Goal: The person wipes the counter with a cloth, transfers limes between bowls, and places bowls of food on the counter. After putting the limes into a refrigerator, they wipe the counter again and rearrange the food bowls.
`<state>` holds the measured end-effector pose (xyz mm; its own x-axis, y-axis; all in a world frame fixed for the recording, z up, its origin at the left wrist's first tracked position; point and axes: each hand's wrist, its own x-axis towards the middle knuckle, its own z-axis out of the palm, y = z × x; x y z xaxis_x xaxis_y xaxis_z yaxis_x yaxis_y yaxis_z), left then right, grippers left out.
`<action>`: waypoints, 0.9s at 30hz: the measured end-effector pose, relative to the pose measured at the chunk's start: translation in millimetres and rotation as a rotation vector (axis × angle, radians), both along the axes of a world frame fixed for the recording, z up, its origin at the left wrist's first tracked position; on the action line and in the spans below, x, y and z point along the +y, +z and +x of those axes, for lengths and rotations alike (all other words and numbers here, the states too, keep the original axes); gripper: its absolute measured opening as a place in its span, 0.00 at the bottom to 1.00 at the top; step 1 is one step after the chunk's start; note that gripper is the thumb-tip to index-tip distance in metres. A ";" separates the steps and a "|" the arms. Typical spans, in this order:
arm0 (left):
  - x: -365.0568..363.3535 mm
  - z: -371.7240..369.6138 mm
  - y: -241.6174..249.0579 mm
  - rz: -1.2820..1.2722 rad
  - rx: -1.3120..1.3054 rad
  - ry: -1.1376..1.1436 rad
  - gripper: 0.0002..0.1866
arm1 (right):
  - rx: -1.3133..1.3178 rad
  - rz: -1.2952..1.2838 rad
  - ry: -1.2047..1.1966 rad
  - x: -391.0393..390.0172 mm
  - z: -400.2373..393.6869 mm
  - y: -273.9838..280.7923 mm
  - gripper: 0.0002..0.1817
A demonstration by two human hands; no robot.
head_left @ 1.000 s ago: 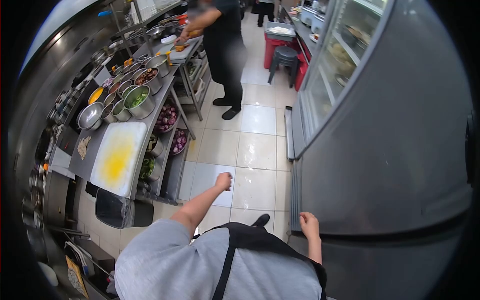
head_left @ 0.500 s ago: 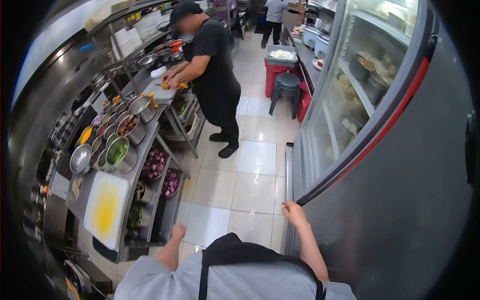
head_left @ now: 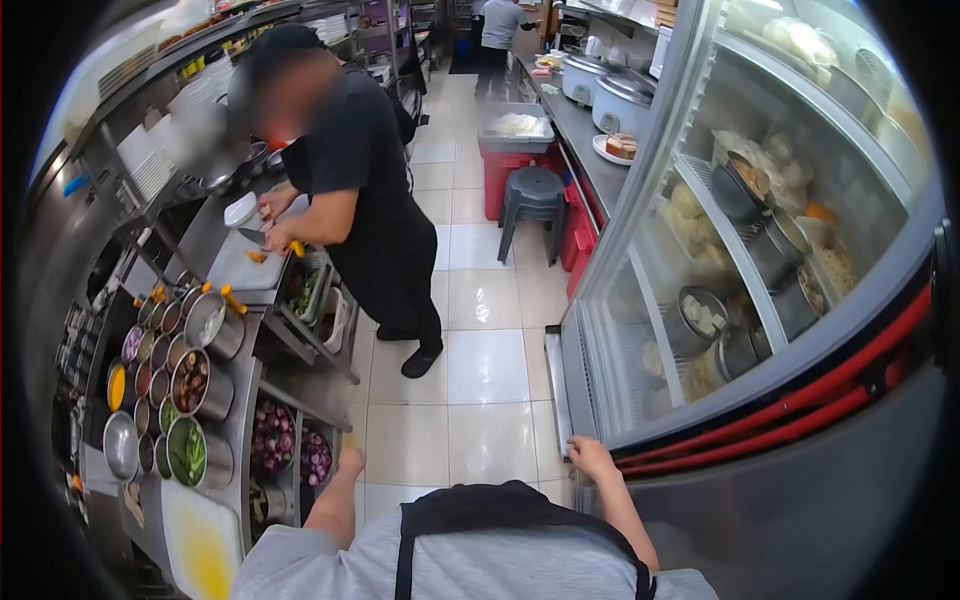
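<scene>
My left hand (head_left: 351, 461) hangs low beside the steel prep counter, fingers curled in, with nothing showing in it. Nearest to it is a bowl of cut purple onions (head_left: 316, 458) on the lower shelf. My right hand (head_left: 592, 455) is held out at the lower corner of the glass-door fridge (head_left: 640, 425), its fingers loosely bent and a little apart, with nothing visible in them. Behind the glass, metal pots (head_left: 778, 250) and wrapped food stand on wire shelves. Red strips (head_left: 800, 425) run along the fridge's lower edge.
A co-worker (head_left: 350, 170) in black cuts food with a knife (head_left: 252, 236) at the left counter. Metal containers of ingredients (head_left: 203, 385) and a yellow-stained cutting board (head_left: 200, 535) stand nearer. Ahead are grey stools (head_left: 532, 200), a red bin (head_left: 496, 180) and another person (head_left: 497, 45).
My view has moved forward along the aisle, so the co-worker, stools and fridge shelves appear closer. The cutting board has slid toward the bottom edge. Both hands stay low at my sides.
</scene>
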<state>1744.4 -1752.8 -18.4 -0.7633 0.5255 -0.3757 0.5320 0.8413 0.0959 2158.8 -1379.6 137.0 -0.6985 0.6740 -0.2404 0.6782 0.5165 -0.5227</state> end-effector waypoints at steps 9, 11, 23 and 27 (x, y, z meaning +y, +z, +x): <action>358.6 -37.6 59.9 0.472 -0.389 -0.020 0.13 | -0.035 -0.043 -0.252 139.0 -25.8 -5.3 0.15; 403.2 -37.4 68.3 0.353 -0.349 -0.155 0.17 | 0.025 -0.022 -0.283 186.0 -36.3 -20.7 0.15; 435.9 -150.1 2.5 -0.094 -0.205 -0.114 0.12 | 0.243 -0.109 0.079 375.3 -246.4 19.1 0.15; 483.9 -201.8 -37.8 -0.480 -0.544 -0.164 0.12 | 0.223 -0.145 0.191 423.6 -318.8 22.4 0.16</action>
